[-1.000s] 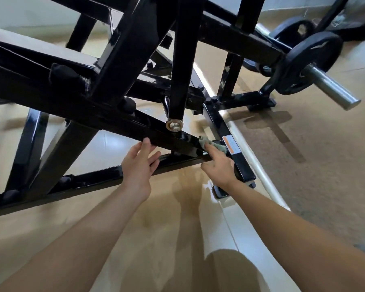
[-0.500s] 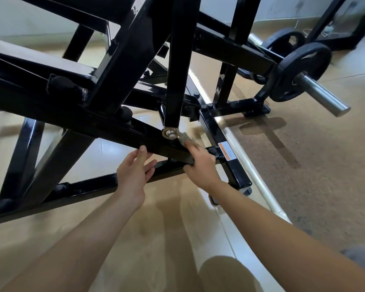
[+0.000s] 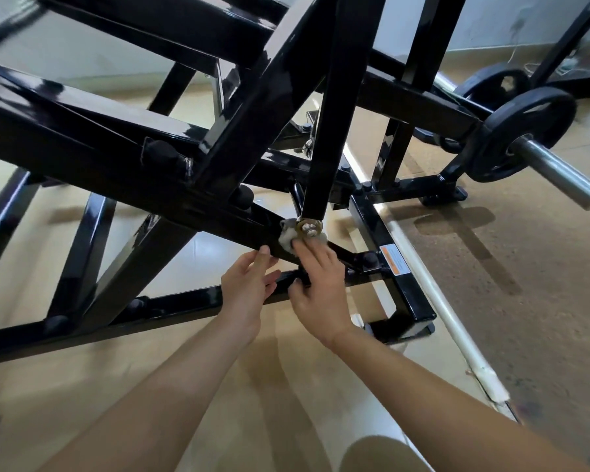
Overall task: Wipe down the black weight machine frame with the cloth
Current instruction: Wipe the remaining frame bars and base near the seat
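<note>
The black weight machine frame (image 3: 123, 155) fills the upper half of the head view with glossy crossing beams. A pale cloth (image 3: 287, 237) lies bunched on the sloping beam just under a brass bolt (image 3: 308, 228) at the foot of an upright bar. My right hand (image 3: 317, 287) presses the cloth against that beam with its fingers, thumb hanging below. My left hand (image 3: 249, 284) sits beside it to the left, fingertips resting on the lower edge of the same beam, holding nothing.
A black weight plate (image 3: 525, 131) on a steel bar (image 3: 559, 175) juts out at the right. A floor rail with an orange warning label (image 3: 393, 260) runs toward me. A white pipe (image 3: 453, 321) divides the tiled floor from brown carpet (image 3: 525, 301).
My right hand slid the cloth up and left along the sloping beam, from near the warning label to just under the brass bolt. My left hand stayed on the beam's lower edge.
</note>
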